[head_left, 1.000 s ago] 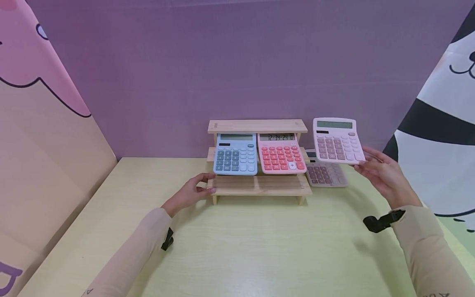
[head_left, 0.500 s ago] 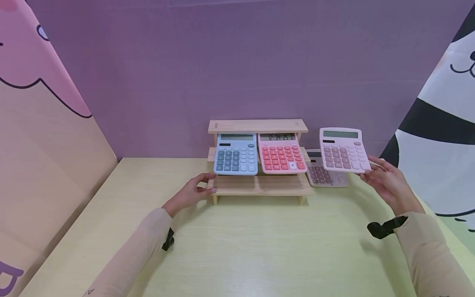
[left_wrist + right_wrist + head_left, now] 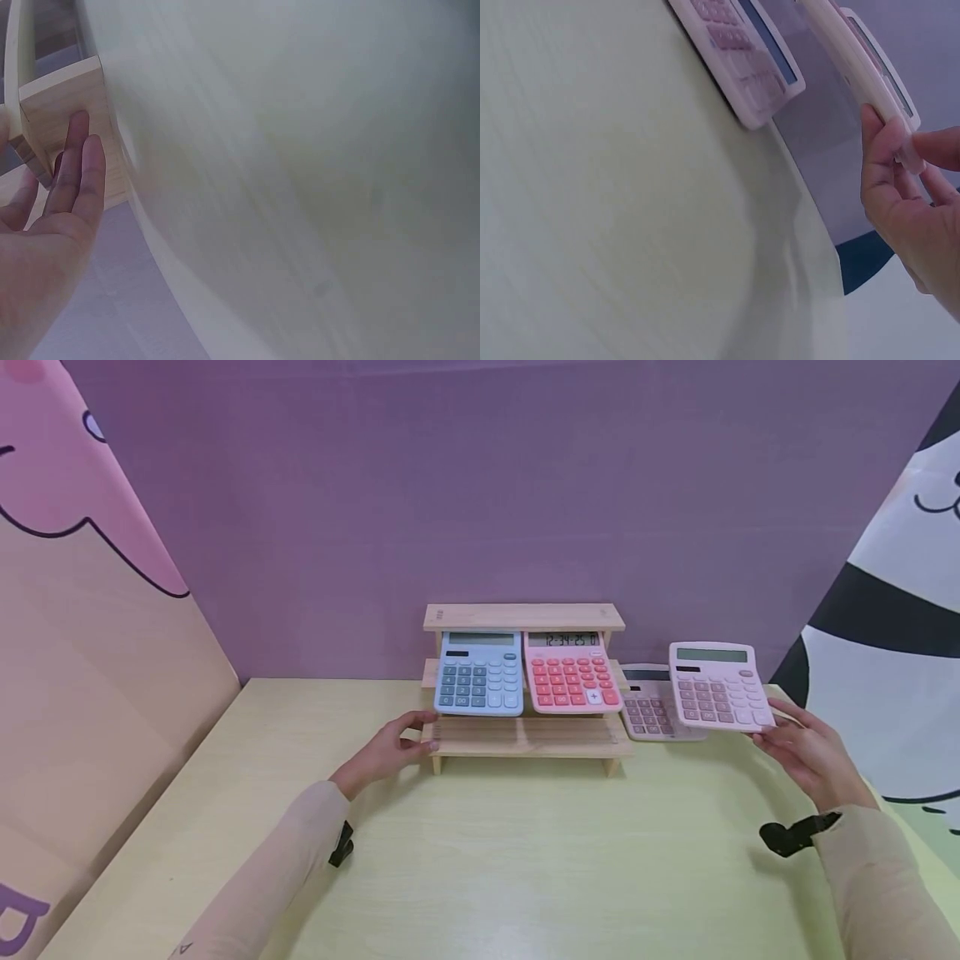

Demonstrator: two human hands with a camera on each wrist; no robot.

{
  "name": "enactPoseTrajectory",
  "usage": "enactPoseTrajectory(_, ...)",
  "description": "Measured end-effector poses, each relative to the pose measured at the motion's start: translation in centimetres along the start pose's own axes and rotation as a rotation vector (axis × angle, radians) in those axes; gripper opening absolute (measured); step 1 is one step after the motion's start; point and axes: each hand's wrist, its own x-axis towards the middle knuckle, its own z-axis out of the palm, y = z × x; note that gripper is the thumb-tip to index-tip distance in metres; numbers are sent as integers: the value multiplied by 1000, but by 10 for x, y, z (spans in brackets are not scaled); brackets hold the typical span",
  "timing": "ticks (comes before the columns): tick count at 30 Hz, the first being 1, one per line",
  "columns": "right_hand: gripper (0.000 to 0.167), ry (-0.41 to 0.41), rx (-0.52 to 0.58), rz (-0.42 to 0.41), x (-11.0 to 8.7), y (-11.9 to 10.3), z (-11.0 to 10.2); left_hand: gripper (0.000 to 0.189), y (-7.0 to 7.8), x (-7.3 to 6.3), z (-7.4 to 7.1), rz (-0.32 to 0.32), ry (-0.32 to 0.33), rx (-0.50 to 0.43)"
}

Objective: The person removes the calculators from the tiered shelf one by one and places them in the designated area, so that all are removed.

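Note:
My right hand (image 3: 813,758) pinches a pale pink calculator (image 3: 720,687) by its lower right corner, thumb on one face and fingers behind, as the right wrist view shows. It is held up with its keys facing me. Behind and left of it, another pale pink calculator (image 3: 648,710) leans beside the wooden rack (image 3: 528,742), partly covered. My left hand (image 3: 384,752) grips the left end of the rack's lowest shelf; in the left wrist view its fingers (image 3: 69,176) reach along the rack's side panel (image 3: 64,112). A blue calculator (image 3: 480,672) and a pink calculator (image 3: 573,672) stand side by side on the rack.
The rack's top shelf (image 3: 525,617) rises above the two standing calculators. The pale wooden table (image 3: 525,860) spreads out in front of the rack. A purple backdrop (image 3: 450,485) hangs behind, with cartoon-printed panels at both sides.
My right hand has carried the pale pink calculator right and downward, uncovering less of the table beside the leaning one's right edge. My left hand keeps its grip on the rack.

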Motion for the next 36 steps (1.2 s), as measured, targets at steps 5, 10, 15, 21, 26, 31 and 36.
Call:
enactPoseTrajectory(5, 40, 48, -1, 31, -2, 0, -11, 54, 1, -2, 0, -6, 0, -5)
enactPoseTrajectory(10, 48, 111, -54, 71, -6, -1, -20, 55, 3, -2, 1, -10, -2, -3)
enactPoseTrajectory(15, 58, 149, -92, 81, -8, -1, -28, 54, 4, -3, 2, -13, -3, -10)
enactPoseTrajectory(21, 61, 204, -46, 98, -8, -3, -35, 54, 3, -3, 2, -18, -1, -15)
enactPoseTrajectory(26, 63, 236, -43, 126, -10, -3, -43, 55, 3, -4, 2, -20, -3, -18)
enactPoseTrajectory(31, 40, 252, -49, 148, -9, -5, -51, 54, 4, -5, 3, -22, 0, -9)
enactPoseTrajectory(36, 33, 259, -58, 160, -6, -7, -56, 53, 4, -4, 3, -15, 5, -6)
